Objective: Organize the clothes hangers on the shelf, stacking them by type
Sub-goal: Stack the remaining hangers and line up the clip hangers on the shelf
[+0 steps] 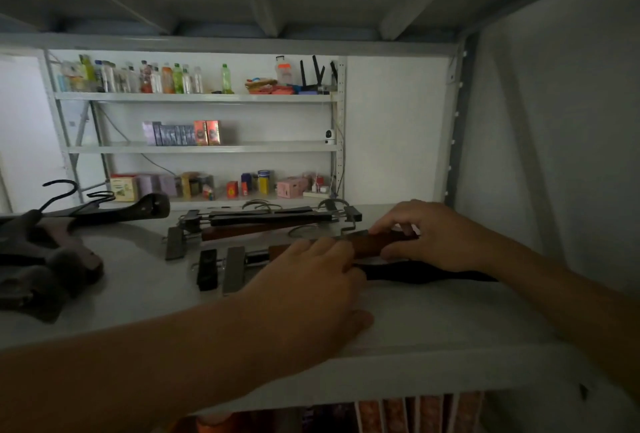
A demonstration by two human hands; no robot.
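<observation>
While my right hand (429,235) pinches the brown clip hanger (372,245), my left hand (311,280) lies flat on it.
It sits mid-shelf (433,315); clip hanger stack (263,221) just behind, dark hangers (45,256) far left, bare shelf near edge.

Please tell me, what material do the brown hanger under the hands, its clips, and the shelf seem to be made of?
The brown hanger bar looks like wood with a reddish-brown, slightly glossy stain. Its clips look like metal, flat and grey with a dull sheen, though the dim light leaves this uncertain. The shelf appears to be smooth, pale-grey painted metal or board; I cannot tell which.
</observation>
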